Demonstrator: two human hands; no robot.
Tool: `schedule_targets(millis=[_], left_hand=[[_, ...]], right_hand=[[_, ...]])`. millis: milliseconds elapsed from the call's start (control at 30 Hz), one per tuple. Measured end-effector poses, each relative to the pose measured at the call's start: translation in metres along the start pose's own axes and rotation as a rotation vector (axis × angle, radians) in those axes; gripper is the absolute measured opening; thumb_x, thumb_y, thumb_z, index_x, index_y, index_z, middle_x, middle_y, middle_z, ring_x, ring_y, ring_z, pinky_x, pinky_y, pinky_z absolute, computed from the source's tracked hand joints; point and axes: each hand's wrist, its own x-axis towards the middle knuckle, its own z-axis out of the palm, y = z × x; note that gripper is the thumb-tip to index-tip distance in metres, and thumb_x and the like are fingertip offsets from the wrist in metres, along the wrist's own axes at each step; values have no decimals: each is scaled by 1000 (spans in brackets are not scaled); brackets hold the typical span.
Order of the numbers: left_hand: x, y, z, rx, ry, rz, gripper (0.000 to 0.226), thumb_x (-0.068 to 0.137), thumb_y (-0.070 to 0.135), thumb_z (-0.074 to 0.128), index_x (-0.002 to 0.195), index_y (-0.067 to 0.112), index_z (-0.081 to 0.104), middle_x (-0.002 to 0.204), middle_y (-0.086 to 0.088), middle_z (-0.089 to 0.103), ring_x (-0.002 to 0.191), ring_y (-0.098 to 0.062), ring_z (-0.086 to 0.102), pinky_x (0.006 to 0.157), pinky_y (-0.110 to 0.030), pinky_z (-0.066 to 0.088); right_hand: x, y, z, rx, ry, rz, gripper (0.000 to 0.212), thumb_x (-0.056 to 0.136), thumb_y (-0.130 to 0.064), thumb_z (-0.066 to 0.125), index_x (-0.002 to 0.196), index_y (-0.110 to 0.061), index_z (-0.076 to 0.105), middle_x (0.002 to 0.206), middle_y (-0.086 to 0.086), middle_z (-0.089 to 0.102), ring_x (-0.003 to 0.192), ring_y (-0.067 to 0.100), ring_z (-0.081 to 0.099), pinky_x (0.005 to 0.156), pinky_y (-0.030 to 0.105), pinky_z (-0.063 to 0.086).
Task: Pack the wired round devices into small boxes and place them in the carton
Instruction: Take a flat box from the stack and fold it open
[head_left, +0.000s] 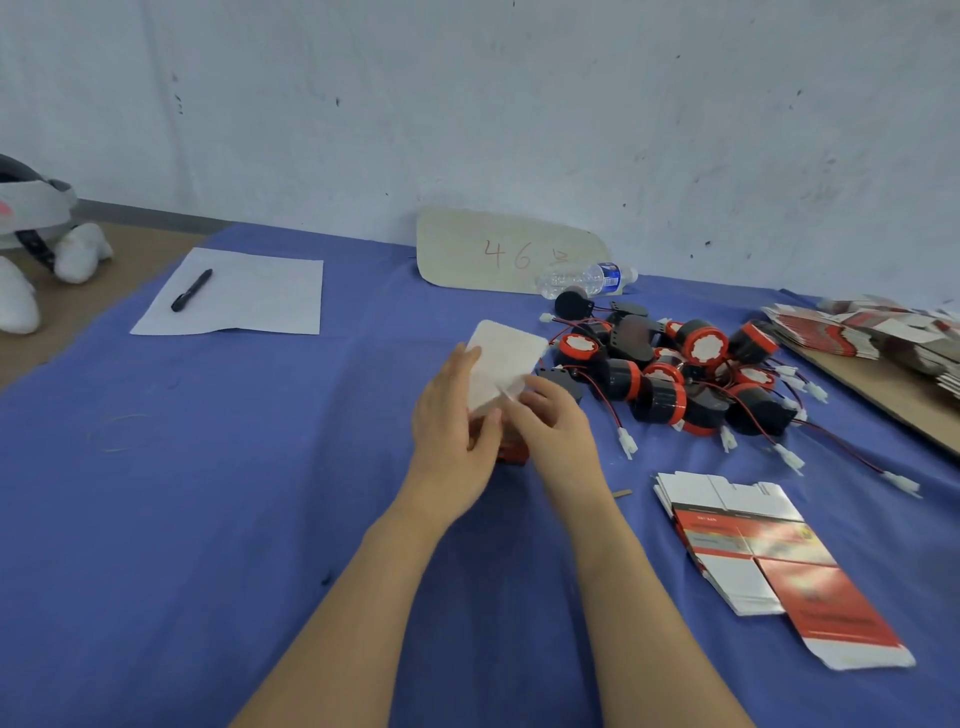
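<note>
Early in the job, by the look of the layout; mid-fold on one small box (501, 364) at counter (208, 467) centre, white flap raised toward the far side, red printed part low between the palms; left hand (457, 431) wrapped round the box's left side, grip curled onto the card; right hand (550, 421) on the near-right flap edge, grip narrow, fingers bent and pinching card; cannot tell whether a device is already inside, hidden by both hands.

Wired round devices (675, 374) heaped just right of the box, black and red, thin leads with white plugs trailing near and right; every one in view unpacked. Flat box blanks (753, 551) stacked near right, well apart from the hands; loose blanks (883, 332) spread on a brown board far right.

No closed box anywhere in view; no carton in view either; nothing seen placed. Left to do, as a judgement: finish the fold, load device plus lead, close flaps, move to carton, repeat for the whole heap.

Also there: water bottle (587, 279) lying behind the heap; cardboard sign (498, 249) marked 46 against the wall; paper sheet (234, 296) with pen (191, 290) far left.
</note>
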Motion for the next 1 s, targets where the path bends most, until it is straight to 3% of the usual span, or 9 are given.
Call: schedule_targets(millis=[100,200,267,333,500,667,733,867,1000], left_hand=[[1,3,-5,-221,-13,-121,69,91,1,50,148,26,20,149,5,31,135,-13,35,110,-40,37],[1,9,-7,-315,-34,-214,53,91,33,55,139,30,35,141,7,42,128,-7,43,103,-30,42],[2,14,-10,-536,-31,-341,47,89,55,43,123,25,53,124,4,59,111,-6,57,93,-28,47],[4,12,-11,-645,17,-450,44,97,56,30,106,24,58,103,5,67,92,-6,63,84,-28,49],[2,8,-8,-435,80,-390,13,99,22,44,96,32,53,105,12,58,86,-5,56,67,-15,46],[4,2,-9,-171,83,-266,24,99,25,46,122,25,55,125,6,55,113,-10,52,96,-27,45],[3,3,-7,-199,95,-257,20,97,33,49,114,27,57,116,8,59,105,-6,56,86,-17,47],[3,6,-5,-250,115,-293,11,98,33,48,90,27,53,85,8,63,73,5,60,57,-7,43],[4,8,-5,-272,148,-317,21,100,34,44,84,23,54,78,6,61,68,-4,58,55,-13,45]], right_hand=[[-1,1,3,31,38,-68,44,90,-21,64,128,-21,42,118,0,60,96,-2,62,74,12,51],[-2,2,2,14,37,-79,39,93,-40,56,128,-31,41,110,1,64,94,0,61,82,16,47],[0,-2,-1,111,11,12,34,94,-53,46,113,-28,56,105,1,66,96,10,61,87,31,48],[3,-6,-2,207,4,111,40,93,-58,43,92,-22,60,94,-3,67,86,10,62,78,31,48],[-1,0,-3,-79,-49,-45,14,92,-31,60,105,-24,56,110,4,61,86,10,58,64,13,46],[-2,-1,-4,-278,8,-192,11,94,-29,57,104,-32,59,94,-19,59,85,3,58,68,7,45],[-2,-2,-3,-250,77,-209,6,92,-30,60,92,-25,62,86,-11,63,78,4,58,66,12,45],[-3,-6,-1,-203,104,-259,33,91,-25,62,64,-15,46,60,-4,47,59,9,40,56,21,34],[-2,-6,0,-158,42,-250,40,92,-22,61,61,-18,35,51,-11,34,51,5,29,49,17,27]])
